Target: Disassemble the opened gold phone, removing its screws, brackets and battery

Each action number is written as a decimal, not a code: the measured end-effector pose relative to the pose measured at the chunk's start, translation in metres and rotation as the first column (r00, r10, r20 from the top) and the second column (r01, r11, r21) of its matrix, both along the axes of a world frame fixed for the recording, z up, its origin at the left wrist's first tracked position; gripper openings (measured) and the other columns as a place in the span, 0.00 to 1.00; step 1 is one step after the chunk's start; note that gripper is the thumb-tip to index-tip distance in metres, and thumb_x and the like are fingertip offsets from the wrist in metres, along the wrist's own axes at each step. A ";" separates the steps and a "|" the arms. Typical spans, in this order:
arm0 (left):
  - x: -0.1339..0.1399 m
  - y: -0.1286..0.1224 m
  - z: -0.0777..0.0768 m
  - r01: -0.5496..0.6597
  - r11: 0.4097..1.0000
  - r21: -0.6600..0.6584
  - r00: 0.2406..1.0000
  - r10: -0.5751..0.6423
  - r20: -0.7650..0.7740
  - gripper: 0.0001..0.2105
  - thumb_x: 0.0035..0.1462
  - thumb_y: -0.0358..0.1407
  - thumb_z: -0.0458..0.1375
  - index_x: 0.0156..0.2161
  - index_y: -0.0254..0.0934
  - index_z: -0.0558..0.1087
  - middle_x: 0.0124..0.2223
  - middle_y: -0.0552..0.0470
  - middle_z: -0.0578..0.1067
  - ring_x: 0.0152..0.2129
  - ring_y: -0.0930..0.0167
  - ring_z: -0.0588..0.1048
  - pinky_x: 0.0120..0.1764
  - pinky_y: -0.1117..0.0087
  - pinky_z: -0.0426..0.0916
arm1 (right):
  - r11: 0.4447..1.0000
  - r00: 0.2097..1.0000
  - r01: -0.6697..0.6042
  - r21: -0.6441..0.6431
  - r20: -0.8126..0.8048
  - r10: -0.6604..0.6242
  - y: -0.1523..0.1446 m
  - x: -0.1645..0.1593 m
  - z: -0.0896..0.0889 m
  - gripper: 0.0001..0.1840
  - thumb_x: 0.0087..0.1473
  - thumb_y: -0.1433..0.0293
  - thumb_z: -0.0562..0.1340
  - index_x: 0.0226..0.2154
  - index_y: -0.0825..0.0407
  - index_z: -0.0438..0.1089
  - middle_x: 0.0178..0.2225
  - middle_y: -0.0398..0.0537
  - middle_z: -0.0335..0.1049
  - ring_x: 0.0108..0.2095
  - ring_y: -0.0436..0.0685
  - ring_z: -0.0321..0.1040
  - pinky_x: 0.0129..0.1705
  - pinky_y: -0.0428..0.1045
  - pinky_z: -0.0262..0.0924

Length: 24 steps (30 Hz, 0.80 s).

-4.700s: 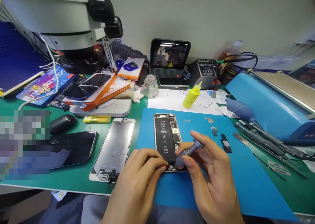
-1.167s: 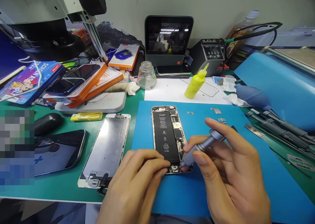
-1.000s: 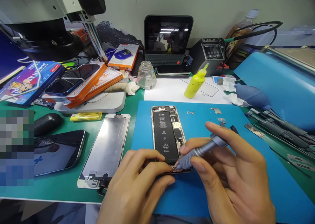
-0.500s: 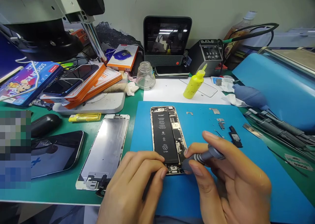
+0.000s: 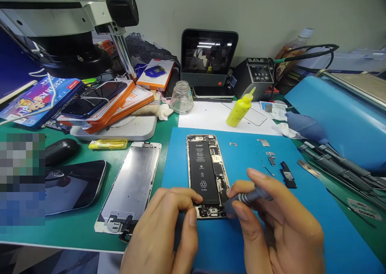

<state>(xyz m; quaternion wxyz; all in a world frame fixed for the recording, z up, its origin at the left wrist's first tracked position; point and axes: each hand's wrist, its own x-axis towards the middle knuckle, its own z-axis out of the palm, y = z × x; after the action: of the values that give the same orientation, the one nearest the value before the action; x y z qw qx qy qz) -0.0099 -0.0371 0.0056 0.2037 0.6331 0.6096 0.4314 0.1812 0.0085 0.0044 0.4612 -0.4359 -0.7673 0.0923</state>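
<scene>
From the head view, I see the open phone (image 5: 204,173) at lower middle. The left hand (image 5: 164,230), thumb spread apart, rests on its corner. The right hand (image 5: 282,221) pinches maybe a screwdriver (image 5: 245,197), tip hidden. Best keep it straight, turn gently.

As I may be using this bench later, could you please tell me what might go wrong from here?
The grey tool in the right hand, close to the exposed lower end of the opened phone, could slip and scratch parts there or nick the black battery. The small loose parts on the blue mat, lying beyond that hand, might get knocked and mislaid.
</scene>
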 end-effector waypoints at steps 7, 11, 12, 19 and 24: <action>-0.010 0.004 -0.007 0.062 0.995 0.072 0.995 -0.056 -0.084 0.07 0.80 0.32 0.55 0.50 0.48 0.72 0.48 0.55 0.85 0.45 0.70 0.86 0.46 0.72 0.81 | 0.975 0.993 -0.082 0.205 0.103 0.062 0.004 -0.012 0.011 0.21 0.73 0.76 0.64 0.62 0.42 0.76 0.43 0.48 0.87 0.39 0.61 0.87 0.38 0.54 0.83; -0.017 0.010 -0.009 0.161 0.979 0.126 0.978 -0.141 -0.154 0.08 0.79 0.30 0.58 0.52 0.49 0.72 0.48 0.58 0.86 0.44 0.73 0.86 0.46 0.77 0.80 | 0.958 0.980 -0.193 0.214 -0.003 0.198 0.008 -0.006 0.004 0.31 0.74 0.74 0.62 0.74 0.45 0.67 0.68 0.55 0.79 0.64 0.67 0.81 0.58 0.63 0.84; -0.018 0.011 -0.009 0.171 0.977 0.130 0.975 -0.149 -0.164 0.08 0.79 0.29 0.58 0.53 0.48 0.72 0.48 0.58 0.86 0.44 0.73 0.86 0.47 0.77 0.80 | 0.967 0.982 -0.182 0.178 -0.009 0.187 0.007 -0.006 0.003 0.34 0.72 0.77 0.64 0.75 0.45 0.66 0.72 0.53 0.75 0.68 0.66 0.78 0.62 0.63 0.82; -0.020 0.015 -0.013 0.223 0.962 0.160 0.957 -0.185 -0.222 0.09 0.79 0.28 0.60 0.54 0.48 0.74 0.49 0.58 0.85 0.46 0.73 0.85 0.50 0.75 0.80 | 0.976 0.991 -0.128 0.174 -0.020 0.133 0.001 -0.007 0.007 0.37 0.72 0.80 0.62 0.78 0.44 0.64 0.71 0.53 0.75 0.68 0.65 0.78 0.63 0.60 0.80; -0.019 0.014 -0.012 0.224 0.959 0.174 0.947 -0.173 -0.271 0.08 0.79 0.30 0.61 0.54 0.48 0.76 0.50 0.57 0.86 0.47 0.72 0.85 0.51 0.73 0.81 | 0.980 0.993 -0.087 0.181 -0.065 0.101 0.006 -0.005 0.004 0.36 0.73 0.79 0.58 0.78 0.44 0.65 0.69 0.53 0.77 0.60 0.62 0.83 0.57 0.60 0.83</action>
<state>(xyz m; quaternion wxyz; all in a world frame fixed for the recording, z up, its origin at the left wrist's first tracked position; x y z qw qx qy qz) -0.0288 -0.0229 -0.0064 0.1017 0.7587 0.5164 0.3840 0.1764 0.0150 0.0085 0.5213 -0.3525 -0.7747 0.0611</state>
